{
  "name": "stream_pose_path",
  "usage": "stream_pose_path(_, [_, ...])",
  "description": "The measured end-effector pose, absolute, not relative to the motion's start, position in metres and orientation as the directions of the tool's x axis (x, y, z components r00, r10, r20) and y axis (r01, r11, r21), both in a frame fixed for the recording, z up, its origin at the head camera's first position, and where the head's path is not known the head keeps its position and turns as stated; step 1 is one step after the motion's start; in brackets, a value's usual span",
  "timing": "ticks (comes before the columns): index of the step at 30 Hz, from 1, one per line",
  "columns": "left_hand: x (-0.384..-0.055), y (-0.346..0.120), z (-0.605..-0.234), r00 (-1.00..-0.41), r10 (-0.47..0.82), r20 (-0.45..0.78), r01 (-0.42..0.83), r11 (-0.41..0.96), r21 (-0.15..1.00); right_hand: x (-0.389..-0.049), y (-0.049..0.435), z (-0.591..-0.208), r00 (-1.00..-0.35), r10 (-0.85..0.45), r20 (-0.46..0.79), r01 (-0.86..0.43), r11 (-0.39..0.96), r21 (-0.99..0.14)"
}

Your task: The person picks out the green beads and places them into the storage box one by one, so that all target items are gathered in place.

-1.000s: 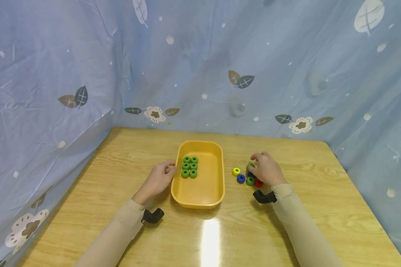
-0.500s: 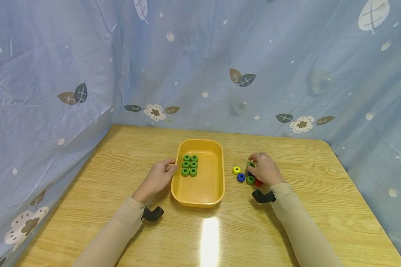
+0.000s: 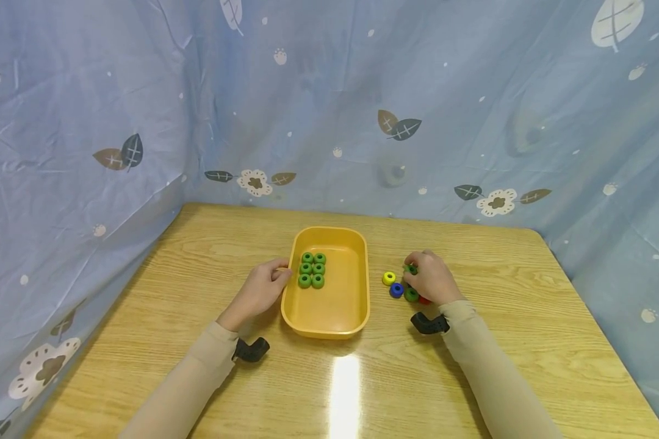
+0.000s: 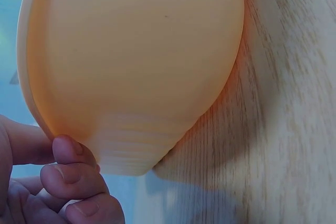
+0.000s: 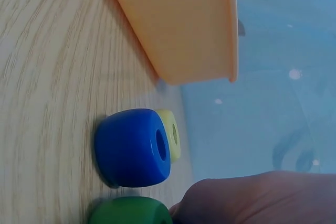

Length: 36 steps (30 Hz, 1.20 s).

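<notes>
A yellow-orange tray point(image 3: 340, 305) stands mid-table in the head view, with green beads point(image 3: 318, 269) in two columns along its left side. My left hand point(image 3: 260, 289) holds the tray's left rim; in the left wrist view its fingers point(image 4: 73, 179) curl at the rim. To the tray's right, my right hand point(image 3: 434, 277) has its fingertips around a green bead point(image 3: 411, 269). Close by lie a blue bead point(image 3: 396, 290), a yellow bead point(image 3: 389, 278), another green bead point(image 3: 411, 295) and a red bead point(image 3: 425, 300), the last partly hidden under the hand.
The wooden table point(image 3: 241, 238) ends at a blue patterned curtain point(image 3: 329, 122) behind and at the sides. A black wrist mount point(image 3: 429, 323) juts inward from the right sleeve, and a similar mount point(image 3: 251, 350) from the left.
My right hand has shifted slightly left, its fingertips closing in around the green bead. The left hand stays at the tray rim. The view has tilted a little.
</notes>
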State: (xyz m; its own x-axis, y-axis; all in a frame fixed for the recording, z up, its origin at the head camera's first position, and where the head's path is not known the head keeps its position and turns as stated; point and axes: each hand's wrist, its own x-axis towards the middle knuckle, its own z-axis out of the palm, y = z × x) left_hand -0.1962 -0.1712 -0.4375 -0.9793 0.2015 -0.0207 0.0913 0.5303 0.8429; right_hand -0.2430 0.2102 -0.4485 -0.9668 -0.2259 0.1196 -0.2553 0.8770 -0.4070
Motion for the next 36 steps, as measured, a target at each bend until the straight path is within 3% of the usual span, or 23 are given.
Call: stream_pose_path(36, [-0.198,-0.172,-0.438,-0.980,0.194,-0.035,0.078,0.543,0.836,-0.214,0.179,-0.409,-0.877,-0.324,0.354,-0.468,0.740,-0.483])
